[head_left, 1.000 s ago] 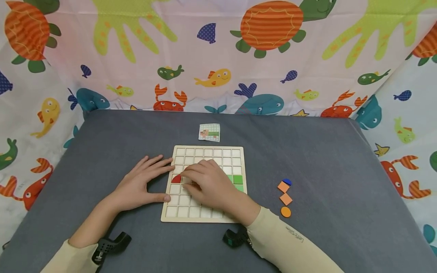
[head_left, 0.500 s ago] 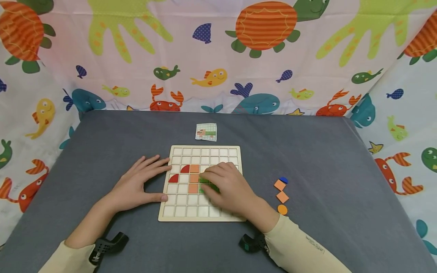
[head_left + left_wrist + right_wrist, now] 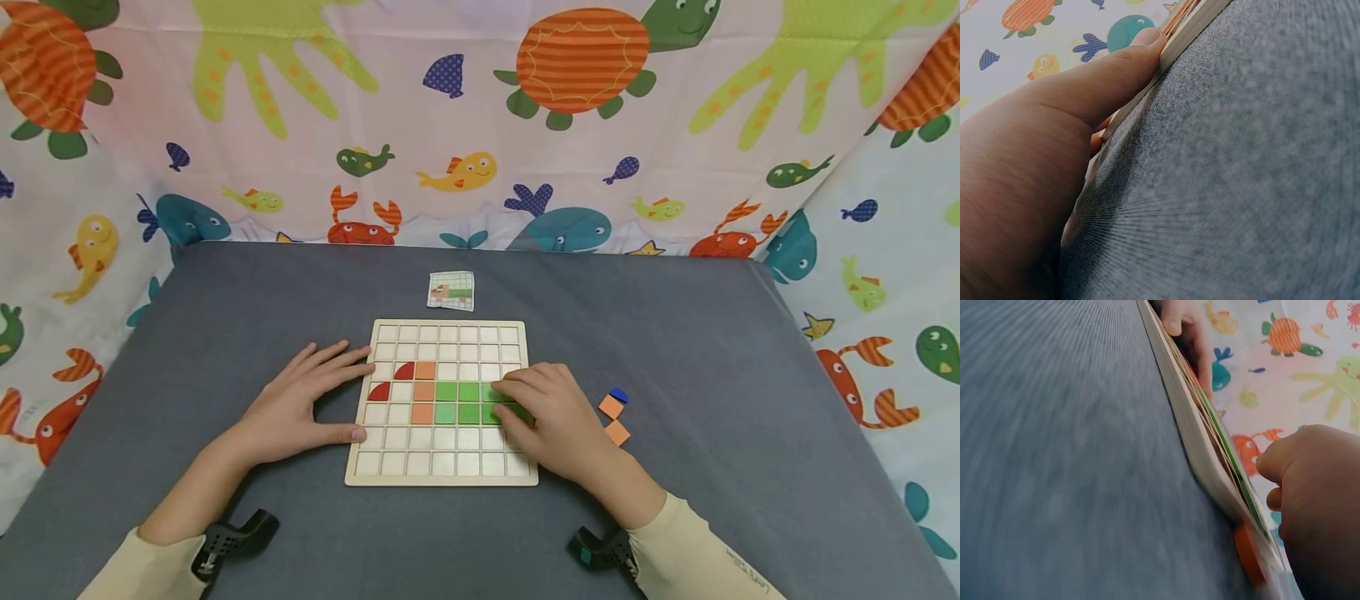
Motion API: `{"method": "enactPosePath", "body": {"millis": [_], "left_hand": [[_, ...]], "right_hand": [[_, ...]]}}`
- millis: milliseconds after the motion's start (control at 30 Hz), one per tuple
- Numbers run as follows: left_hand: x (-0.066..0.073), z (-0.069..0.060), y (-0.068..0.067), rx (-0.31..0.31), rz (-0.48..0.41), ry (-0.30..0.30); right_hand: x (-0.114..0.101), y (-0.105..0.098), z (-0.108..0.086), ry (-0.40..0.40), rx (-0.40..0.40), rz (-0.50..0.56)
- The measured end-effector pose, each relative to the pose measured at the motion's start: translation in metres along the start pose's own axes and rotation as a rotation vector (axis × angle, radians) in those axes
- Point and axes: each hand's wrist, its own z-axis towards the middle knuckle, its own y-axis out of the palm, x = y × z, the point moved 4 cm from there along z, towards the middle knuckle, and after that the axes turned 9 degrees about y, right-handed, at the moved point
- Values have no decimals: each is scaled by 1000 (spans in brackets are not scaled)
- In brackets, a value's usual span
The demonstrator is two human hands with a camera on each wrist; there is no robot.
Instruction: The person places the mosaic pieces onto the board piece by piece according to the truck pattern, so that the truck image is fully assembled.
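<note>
A wooden grid board (image 3: 442,475) lies on the grey cloth. My left hand (image 3: 300,408) is spread at its left edge, with fingertips and thumb touching the rim. Two red quarter-round pieces (image 3: 379,392) sit in the grid's left part. Beside them is a column of orange square tiles (image 3: 423,391), then two rows of green square tiles (image 3: 468,392) running right. My right hand (image 3: 555,425) hovers over the board's right side, fingers loosely bent, nothing visible between them. It hides the rows' right end. In the right wrist view, its thumb shows above the board's edge (image 3: 1210,469).
Right of the board lie two loose orange squares (image 3: 617,432) and a blue piece (image 3: 618,395), partly covered by one square. A small card (image 3: 451,291) with a printed grid picture lies behind the board. A patterned curtain (image 3: 300,183) hangs at the back.
My right hand has moved right, from beside the red pieces to the board's right side, uncovering orange and green tiles. The loose orange disc is now hidden in the head view. My left hand stays put.
</note>
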Motion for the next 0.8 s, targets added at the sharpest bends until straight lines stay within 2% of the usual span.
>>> {"method": "enactPosePath", "body": {"millis": [800], "left_hand": [[-1,1,0,-9,5,-8]], "right_hand": [[53,-48,-41,100,68,-61]]}}
